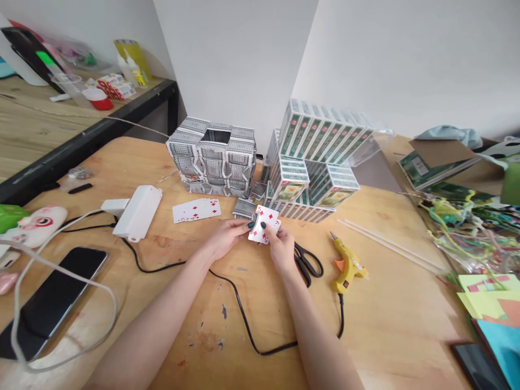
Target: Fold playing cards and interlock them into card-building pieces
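Playing cards (265, 216), with a five of diamonds on top, are held between both hands above the middle of the table. My left hand (229, 234) pinches their left edge, and my right hand (281, 244) grips the lower right with its thumb on the face. Just behind lies a small stack of folded cards (244, 208). To the left, a fanned row of diamond cards (196, 210) lies face up. A box-like structure built of patterned cards (215, 157) stands at the back, with an opening in its top. Scissors (309, 262) lie beside my right wrist, partly hidden.
Stacked green card boxes (312, 162) stand at the back right. A yellow glue gun (347, 265) and clear glue sticks (390, 245) lie on the right. A black cord (244, 314) crosses the table under my arms. On the left are a white power strip (140, 211) and a phone (52, 298).
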{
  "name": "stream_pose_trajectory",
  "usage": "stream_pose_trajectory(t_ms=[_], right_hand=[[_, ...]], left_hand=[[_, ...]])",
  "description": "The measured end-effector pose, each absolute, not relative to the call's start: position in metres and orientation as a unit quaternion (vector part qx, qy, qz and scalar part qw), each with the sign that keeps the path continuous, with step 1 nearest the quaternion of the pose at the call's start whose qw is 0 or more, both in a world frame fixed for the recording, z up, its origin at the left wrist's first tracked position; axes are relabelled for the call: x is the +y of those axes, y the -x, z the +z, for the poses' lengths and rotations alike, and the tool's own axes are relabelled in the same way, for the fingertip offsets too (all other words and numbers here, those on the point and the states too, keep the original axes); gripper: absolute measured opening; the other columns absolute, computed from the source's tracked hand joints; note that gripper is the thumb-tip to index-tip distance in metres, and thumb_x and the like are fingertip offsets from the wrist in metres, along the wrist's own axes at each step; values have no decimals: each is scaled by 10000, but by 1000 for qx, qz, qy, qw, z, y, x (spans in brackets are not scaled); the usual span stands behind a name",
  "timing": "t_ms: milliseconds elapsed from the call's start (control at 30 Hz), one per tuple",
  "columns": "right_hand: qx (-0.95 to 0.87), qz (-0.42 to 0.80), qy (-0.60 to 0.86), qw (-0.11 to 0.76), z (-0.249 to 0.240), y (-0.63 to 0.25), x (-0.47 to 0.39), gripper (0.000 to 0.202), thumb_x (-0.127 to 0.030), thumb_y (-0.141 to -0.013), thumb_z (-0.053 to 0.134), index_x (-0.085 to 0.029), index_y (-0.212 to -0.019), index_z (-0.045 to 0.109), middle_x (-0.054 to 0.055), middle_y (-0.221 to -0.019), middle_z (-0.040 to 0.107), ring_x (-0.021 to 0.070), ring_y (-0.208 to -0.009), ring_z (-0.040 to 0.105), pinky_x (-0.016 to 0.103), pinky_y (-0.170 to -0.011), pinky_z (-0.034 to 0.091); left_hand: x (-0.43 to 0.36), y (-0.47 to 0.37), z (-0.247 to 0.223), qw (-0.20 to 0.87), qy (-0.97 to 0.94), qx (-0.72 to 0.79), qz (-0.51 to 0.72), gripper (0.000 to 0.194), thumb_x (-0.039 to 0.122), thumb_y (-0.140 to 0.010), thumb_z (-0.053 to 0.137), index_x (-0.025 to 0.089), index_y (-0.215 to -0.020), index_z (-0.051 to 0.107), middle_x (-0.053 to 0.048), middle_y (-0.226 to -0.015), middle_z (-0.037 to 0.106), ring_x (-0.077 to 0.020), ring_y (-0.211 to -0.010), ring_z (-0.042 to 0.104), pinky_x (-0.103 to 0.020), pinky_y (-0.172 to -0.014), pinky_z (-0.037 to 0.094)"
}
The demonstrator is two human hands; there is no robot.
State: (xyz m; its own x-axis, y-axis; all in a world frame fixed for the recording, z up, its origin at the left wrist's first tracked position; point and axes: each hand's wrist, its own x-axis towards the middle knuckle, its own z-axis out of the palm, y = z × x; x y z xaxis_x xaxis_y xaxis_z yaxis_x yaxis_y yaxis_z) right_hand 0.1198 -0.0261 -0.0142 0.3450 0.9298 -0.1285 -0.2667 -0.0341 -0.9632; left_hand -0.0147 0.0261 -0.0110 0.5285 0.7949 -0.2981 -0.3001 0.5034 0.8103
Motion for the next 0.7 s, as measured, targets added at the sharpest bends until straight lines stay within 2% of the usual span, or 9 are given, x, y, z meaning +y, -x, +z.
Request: stream_pose_trajectory(t_ms=[400, 567, 700], right_hand=[[-327, 461, 552, 613, -16, -121, -26, 283, -393, -670, 654, -150, -816, 640, 14, -610, 642, 156, -543, 578, 260, -493, 469], [-336, 454, 563, 603, -17, -122, -26, 290, -402, -671, 650, -158, -829, 642, 20, -614, 638, 175, -575, 589, 275, -512, 487], [-345, 452, 569, 595, -20, -123, -26, 293, -412, -685, 637, -156, -829, 636, 16, -604, 623, 152, -531, 559, 257, -487, 480]], left_hand=[[25, 13, -9, 767, -369, 394, 348, 261, 248, -538, 755, 133, -767, 708, -61, -742, 705, -194, -772, 620, -358, -824, 434], [26, 12, -13, 724, -423, 420, 348, 262, 303, -560, 733, 131, -754, 702, -62, -715, 690, -191, -726, 604, -349, -753, 449], [25, 11, -13, 669, -488, 436, 352, 229, 325, -620, 678, 127, -735, 673, -41, -668, 652, -166, -674, 570, -293, -668, 436]])
